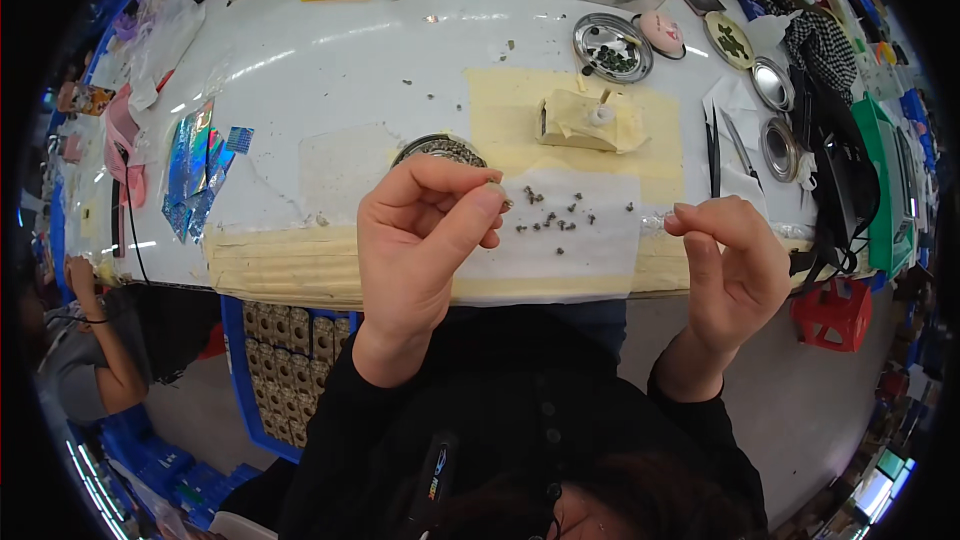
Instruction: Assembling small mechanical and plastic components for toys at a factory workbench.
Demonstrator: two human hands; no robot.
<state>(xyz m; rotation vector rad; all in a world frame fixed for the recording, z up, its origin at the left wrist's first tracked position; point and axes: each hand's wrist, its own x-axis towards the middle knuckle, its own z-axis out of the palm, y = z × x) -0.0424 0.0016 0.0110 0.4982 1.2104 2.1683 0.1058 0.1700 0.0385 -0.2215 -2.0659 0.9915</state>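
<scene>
Left hand: above the near edge of the white table [270, 80], left of its middle; thumb and index finger of this left hand [415, 245] are pinched together on a small tan piece [497, 188], too small to identify.
Right hand: the right hand [735, 265] is raised at the near edge, toward the right corner; fingers curled, thumb just below the index finger. Cannot tell whether the tips touch or hold anything.
Small dark metallic-looking pieces [549, 224]: more than 10, scattered on a thin white sheet [590, 275] at the near edge, between the 2 hands.
Round dish [400, 152]: filled with small grey pieces, partly hidden behind the left hand.
Tan tape-covered block [575, 130]: beyond the sheet, 1 white knob-like part on top.
Black slender tweezers [714, 155]: toward the right edge.
Round shiny metal plate [578, 40]: nearer the far edge, right of middle; dark green bits inside.
Iridescent blue sheet [192, 180]: toward the left edge, lying flat.
Blue plastic crate [237, 370]: below the near edge, left; rows of tan blocks inside.
</scene>
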